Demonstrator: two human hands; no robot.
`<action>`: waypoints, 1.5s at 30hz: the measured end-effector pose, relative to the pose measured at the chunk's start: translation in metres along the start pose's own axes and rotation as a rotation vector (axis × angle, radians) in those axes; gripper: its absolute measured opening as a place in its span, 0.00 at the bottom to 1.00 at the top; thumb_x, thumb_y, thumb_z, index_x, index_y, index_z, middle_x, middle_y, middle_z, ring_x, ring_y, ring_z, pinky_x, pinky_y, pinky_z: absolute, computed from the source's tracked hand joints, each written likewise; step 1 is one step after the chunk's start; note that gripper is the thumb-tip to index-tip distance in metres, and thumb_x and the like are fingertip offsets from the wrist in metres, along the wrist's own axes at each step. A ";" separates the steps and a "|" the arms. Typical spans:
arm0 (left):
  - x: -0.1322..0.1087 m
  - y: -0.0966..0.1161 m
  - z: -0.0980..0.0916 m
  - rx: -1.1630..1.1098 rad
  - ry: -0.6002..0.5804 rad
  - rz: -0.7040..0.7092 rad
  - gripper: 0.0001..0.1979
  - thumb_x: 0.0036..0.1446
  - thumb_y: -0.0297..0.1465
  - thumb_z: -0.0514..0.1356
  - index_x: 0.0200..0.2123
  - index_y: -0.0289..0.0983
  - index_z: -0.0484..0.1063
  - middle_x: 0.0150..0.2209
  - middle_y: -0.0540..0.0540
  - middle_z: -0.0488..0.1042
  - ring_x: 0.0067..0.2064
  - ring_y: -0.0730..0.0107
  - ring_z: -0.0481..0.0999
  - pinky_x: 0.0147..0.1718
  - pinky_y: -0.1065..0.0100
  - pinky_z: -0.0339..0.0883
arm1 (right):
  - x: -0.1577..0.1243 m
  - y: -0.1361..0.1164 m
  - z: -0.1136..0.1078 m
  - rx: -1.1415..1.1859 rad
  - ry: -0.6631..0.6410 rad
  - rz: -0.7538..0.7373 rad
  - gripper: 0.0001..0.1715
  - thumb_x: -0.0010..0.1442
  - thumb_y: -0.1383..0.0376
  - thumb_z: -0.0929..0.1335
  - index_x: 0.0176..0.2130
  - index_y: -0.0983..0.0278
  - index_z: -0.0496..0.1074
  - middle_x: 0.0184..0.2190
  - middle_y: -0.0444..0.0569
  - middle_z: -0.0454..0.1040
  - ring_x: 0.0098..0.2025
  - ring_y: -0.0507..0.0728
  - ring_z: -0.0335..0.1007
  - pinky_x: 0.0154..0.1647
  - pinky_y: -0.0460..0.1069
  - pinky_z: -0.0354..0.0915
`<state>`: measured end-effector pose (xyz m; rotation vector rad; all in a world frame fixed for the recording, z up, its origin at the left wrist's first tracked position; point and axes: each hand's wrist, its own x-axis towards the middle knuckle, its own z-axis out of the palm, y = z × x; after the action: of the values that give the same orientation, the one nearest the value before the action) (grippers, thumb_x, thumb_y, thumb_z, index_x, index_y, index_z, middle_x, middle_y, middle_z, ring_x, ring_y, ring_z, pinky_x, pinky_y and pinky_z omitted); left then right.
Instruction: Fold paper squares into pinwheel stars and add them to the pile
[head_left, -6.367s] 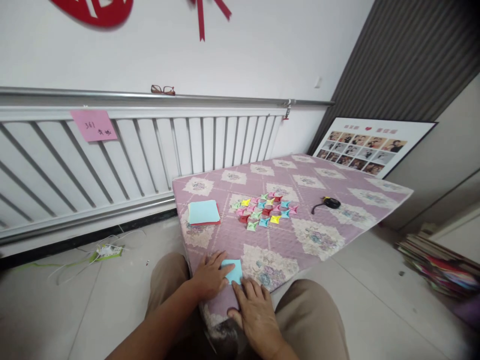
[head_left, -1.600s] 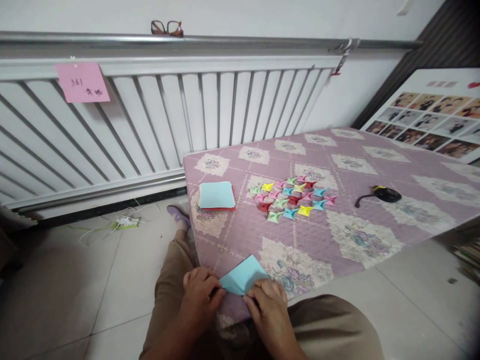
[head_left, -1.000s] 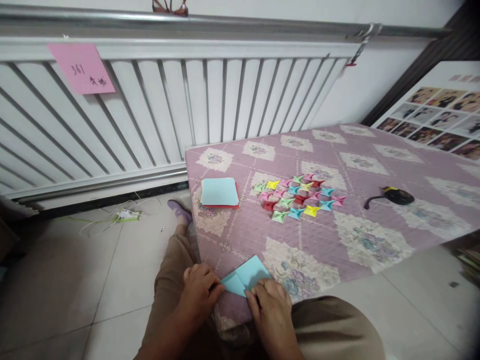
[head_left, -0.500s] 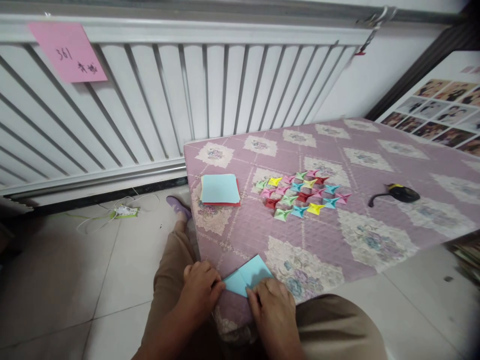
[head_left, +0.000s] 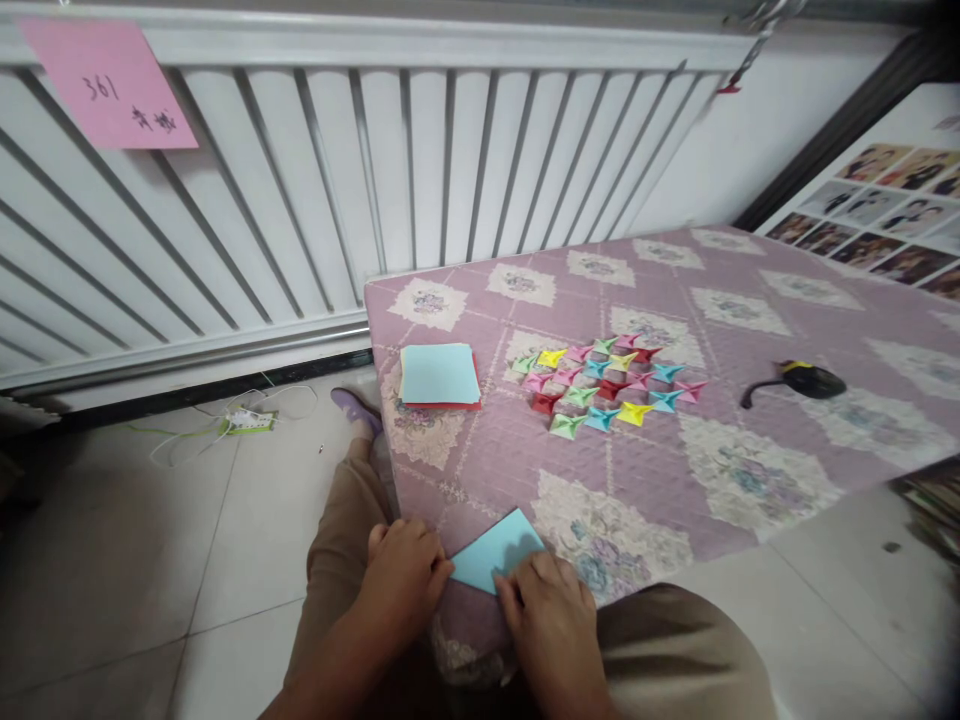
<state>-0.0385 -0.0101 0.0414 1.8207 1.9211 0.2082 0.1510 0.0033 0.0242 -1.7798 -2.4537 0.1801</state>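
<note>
A folded light-blue sheet of origami paper lies at the near corner of the cloth-covered table, its upper corner pointing away from me. My left hand has its fingers curled, with thumb and forefinger closed on the paper's left tip. On the opposite side, my right hand grips the paper's lower right edge; its thumb is at the near edge and its fingers bend over the right part. The fingers hide the paper's right end. Beyond my hands stand several small folded paper pieces in green, yellow, pink, blue and red, set in rows.
A stack of coloured paper, light blue on top, lies near the table's left edge. To the right is a black object with a curved stem. A white radiator runs behind the table. A power strip lies on the floor.
The line across the blue paper's face no longer shows; its surface now looks plain. Both hands keep nearly the same places. The camera view has shifted slightly.
</note>
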 end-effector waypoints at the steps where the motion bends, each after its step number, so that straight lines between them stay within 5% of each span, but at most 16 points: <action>1: 0.000 0.000 -0.001 0.002 -0.006 0.001 0.07 0.59 0.33 0.57 0.30 0.40 0.72 0.36 0.48 0.72 0.42 0.60 0.68 0.43 0.56 0.51 | 0.001 -0.001 -0.001 -0.005 -0.009 0.005 0.11 0.60 0.62 0.67 0.26 0.60 0.70 0.31 0.48 0.71 0.39 0.61 0.65 0.40 0.54 0.56; 8: 0.003 0.002 -0.003 0.046 -0.025 0.005 0.08 0.58 0.34 0.57 0.29 0.40 0.73 0.35 0.48 0.72 0.41 0.60 0.68 0.43 0.56 0.51 | 0.001 -0.003 -0.005 -0.005 -0.029 0.026 0.11 0.61 0.62 0.66 0.26 0.60 0.70 0.32 0.47 0.72 0.40 0.61 0.66 0.40 0.54 0.56; 17: 0.002 -0.002 0.000 0.104 -0.002 0.082 0.05 0.60 0.32 0.56 0.34 0.39 0.71 0.36 0.48 0.71 0.42 0.60 0.68 0.44 0.56 0.52 | 0.000 0.000 0.003 0.048 0.128 -0.011 0.13 0.57 0.62 0.69 0.23 0.59 0.67 0.28 0.47 0.70 0.36 0.61 0.65 0.36 0.54 0.55; 20: 0.004 -0.006 0.000 0.160 0.015 0.258 0.06 0.62 0.30 0.55 0.41 0.43 0.71 0.42 0.48 0.71 0.45 0.61 0.67 0.46 0.58 0.52 | -0.002 0.002 0.003 0.112 0.179 -0.018 0.12 0.59 0.62 0.67 0.24 0.59 0.67 0.28 0.46 0.70 0.36 0.59 0.64 0.36 0.53 0.55; 24: 0.008 -0.013 0.000 0.211 0.016 0.691 0.12 0.66 0.32 0.52 0.52 0.48 0.66 0.55 0.48 0.67 0.55 0.61 0.62 0.48 0.60 0.50 | -0.004 0.005 0.007 0.203 0.203 -0.023 0.07 0.60 0.62 0.66 0.30 0.59 0.68 0.29 0.45 0.70 0.37 0.59 0.64 0.37 0.52 0.54; 27: 0.011 -0.015 -0.001 0.246 -0.002 0.822 0.14 0.67 0.33 0.50 0.54 0.47 0.65 0.56 0.48 0.68 0.56 0.63 0.61 0.48 0.62 0.51 | -0.006 0.009 0.009 0.237 0.201 -0.026 0.07 0.61 0.63 0.66 0.30 0.59 0.68 0.30 0.44 0.70 0.38 0.58 0.64 0.39 0.52 0.54; 36: 0.010 -0.012 -0.007 0.279 -0.061 0.822 0.15 0.67 0.32 0.51 0.55 0.48 0.64 0.56 0.47 0.68 0.54 0.64 0.63 0.49 0.61 0.51 | -0.029 0.003 0.015 0.197 0.301 -0.282 0.12 0.62 0.69 0.63 0.43 0.58 0.72 0.36 0.46 0.74 0.39 0.56 0.66 0.47 0.53 0.57; 45: 0.010 -0.033 -0.006 0.306 -0.031 0.849 0.16 0.65 0.30 0.54 0.54 0.52 0.66 0.58 0.48 0.66 0.58 0.60 0.60 0.53 0.57 0.49 | -0.035 0.007 0.029 0.180 0.331 -0.367 0.18 0.61 0.64 0.66 0.51 0.56 0.69 0.40 0.46 0.75 0.44 0.58 0.66 0.54 0.56 0.53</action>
<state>-0.0704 -0.0025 0.0299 2.7347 1.0845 0.1578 0.1640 -0.0287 -0.0062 -1.1572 -2.3784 0.0644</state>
